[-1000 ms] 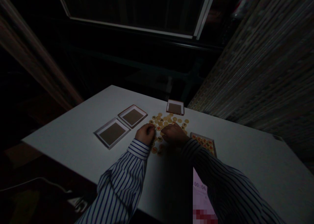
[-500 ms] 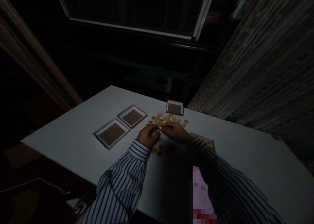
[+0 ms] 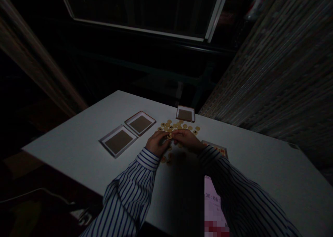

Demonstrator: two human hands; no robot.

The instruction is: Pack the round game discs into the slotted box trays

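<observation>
Between my two hands, a round Chinese chess piece [image 3: 170,136] shows its dark character. My left hand [image 3: 156,142] is closed, pinching it from the left with thumb and fingers. From the right, the fingertips of my right hand [image 3: 187,140] grip the same piece. Just beyond my fingers lies a loose spread of several wooden pieces [image 3: 174,125], some with dark marks and some plain side up. Nearer to me, a few more pieces [image 3: 163,159] rest in the shadow under my hands, a couple with reddish marks.
Two shallow trays [image 3: 140,123] [image 3: 118,141] stand at the left of the white table [image 3: 78,133], and another tray [image 3: 185,114] near the far edge. By my right wrist, a partly hidden tray [image 3: 227,155] holds red-marked pieces. A lit phone [image 3: 213,204] shows a timer near me.
The piece between my fingers has turned so that its marked face shows. My right fingers have shifted slightly; the trays stay where they were.
</observation>
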